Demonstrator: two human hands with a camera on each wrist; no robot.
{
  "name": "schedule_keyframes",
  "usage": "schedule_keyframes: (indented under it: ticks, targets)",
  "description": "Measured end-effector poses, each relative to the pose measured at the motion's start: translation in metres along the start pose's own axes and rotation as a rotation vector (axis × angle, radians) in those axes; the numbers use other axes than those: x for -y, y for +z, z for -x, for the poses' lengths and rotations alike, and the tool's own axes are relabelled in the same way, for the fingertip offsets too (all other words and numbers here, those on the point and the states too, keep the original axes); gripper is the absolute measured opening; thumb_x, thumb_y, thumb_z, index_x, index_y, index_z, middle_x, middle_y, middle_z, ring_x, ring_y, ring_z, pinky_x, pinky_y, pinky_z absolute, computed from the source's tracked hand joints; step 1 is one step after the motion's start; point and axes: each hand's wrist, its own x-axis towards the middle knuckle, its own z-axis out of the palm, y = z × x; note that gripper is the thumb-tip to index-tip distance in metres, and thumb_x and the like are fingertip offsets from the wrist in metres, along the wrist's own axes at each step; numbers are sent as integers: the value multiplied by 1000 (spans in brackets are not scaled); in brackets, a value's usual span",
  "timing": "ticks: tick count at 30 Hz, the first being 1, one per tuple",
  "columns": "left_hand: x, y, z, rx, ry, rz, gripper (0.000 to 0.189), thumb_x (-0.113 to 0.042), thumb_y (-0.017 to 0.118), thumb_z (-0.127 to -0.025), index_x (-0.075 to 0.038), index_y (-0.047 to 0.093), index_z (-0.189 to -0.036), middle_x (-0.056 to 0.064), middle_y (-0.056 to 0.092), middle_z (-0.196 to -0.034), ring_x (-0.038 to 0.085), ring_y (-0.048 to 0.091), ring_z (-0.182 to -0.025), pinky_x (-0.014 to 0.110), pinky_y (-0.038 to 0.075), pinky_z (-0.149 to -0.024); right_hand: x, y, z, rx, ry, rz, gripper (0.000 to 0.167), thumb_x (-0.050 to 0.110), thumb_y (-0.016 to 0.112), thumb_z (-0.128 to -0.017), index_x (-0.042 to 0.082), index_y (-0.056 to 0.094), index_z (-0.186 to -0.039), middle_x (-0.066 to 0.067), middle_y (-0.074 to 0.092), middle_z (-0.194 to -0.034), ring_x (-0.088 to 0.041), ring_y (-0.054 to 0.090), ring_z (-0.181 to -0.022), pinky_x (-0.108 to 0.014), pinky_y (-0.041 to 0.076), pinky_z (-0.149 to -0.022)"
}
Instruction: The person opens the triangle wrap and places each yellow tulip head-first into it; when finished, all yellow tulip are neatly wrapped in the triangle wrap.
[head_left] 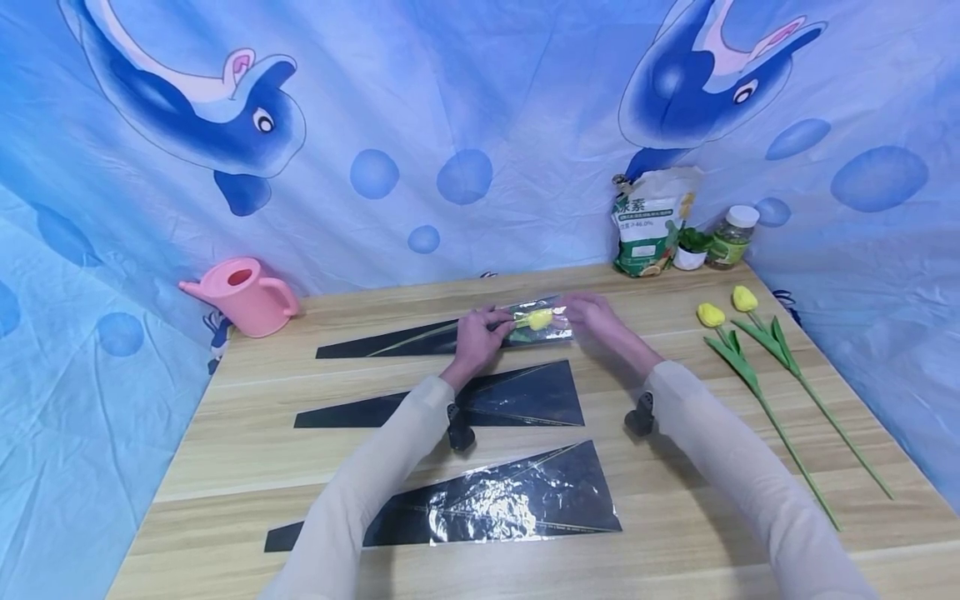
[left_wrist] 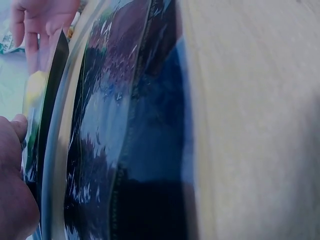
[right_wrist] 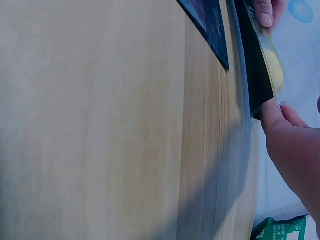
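Three tapered black plastic sleeves, wood-grain table, blue dolphin-print curtain; left hand pinches farthest sleeve, right hand touches it, straight-fingered.

Tulip inside rearmost sleeve

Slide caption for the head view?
Left hand grips a sleeve holding a yellow tulip; right hand at its wide end; two loose tulips at right.
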Motion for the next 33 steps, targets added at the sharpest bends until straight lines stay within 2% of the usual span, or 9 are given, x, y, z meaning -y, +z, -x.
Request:
schedule_keyframes:
  ticks: [4,6,12,15,19,22,25,29,33]
  targets:
    - [-1,0,0,5,-28,-12,12,-9,78,-88,-2,78,-97,11,73,-110,38,55,-126,51,32,-113,1,7,-1,7,97,-224,42,18,40,-107,-6,41,-142,-21,41,-147,-39,43,-132,-52,18,-118]
    - [-1,1,0,7,-37,-11,12,-9,78,-88,-3,78,-98,11,73,-111,38,55,-126,50,31,-114,0,10,-3,-2,108,-262,43,19,40,-107,-6,40,-142,-20,41,-146,-36,42,-131,-52,17,-118]
    - [-2,2,0,2,-36,-13,13,-9,78,-88,-2,78,-98,11,73,-110,37,55,-126,48,32,-114,-1,12,-10,-14,115,-334,43,18,41,-106,-12,37,-138,-25,49,-127,-36,57,-115,-43,42,-107]
    - [-2,3,0,5,-35,-22,13,-9,78,-88,-2,78,-99,10,73,-110,36,55,-126,48,32,-114,0,11,-12,-2,120,-359,42,17,40,-107,-13,35,-135,-26,52,-120,-34,62,-107,-42,44,-105]
    - [0,3,0,9,-31,-25,13,-9,78,-88,-2,78,-99,11,73,-110,37,55,-126,50,31,-114,1,12,-13,5,125,-384,39,16,39,-107,-13,36,-133,-30,51,-123,-33,63,-104,-43,43,-105]
    - [1,4,-1,3,-37,-26,14,-10,79,-87,-2,78,-99,11,73,-110,38,56,-125,49,35,-112,2,13,-12,2,132,-379,46,18,42,-106,-12,32,-139,-32,46,-130,-40,59,-115,-44,41,-107]
    - [1,3,-1,-4,-50,-30,14,-11,79,-87,-3,78,-99,11,73,-111,37,56,-125,47,39,-109,4,13,-9,13,137,-342,55,22,43,-106,-9,25,-148,-35,42,-139,-44,49,-128,-47,31,-114]
    - [1,2,-2,-4,-48,-47,14,-11,78,-88,-3,78,-100,11,73,-112,36,55,-126,48,38,-110,6,10,-5,25,122,-255,59,26,42,-107,-6,21,-152,-33,40,-147,-41,43,-135,-46,25,-117]
    - [1,2,-4,6,-29,-79,15,-12,77,-90,-4,78,-102,12,71,-115,37,54,-128,50,32,-113,11,2,-1,-45,74,-83,59,31,48,-106,-6,31,-149,-29,47,-142,-40,47,-131,-45,35,-112]
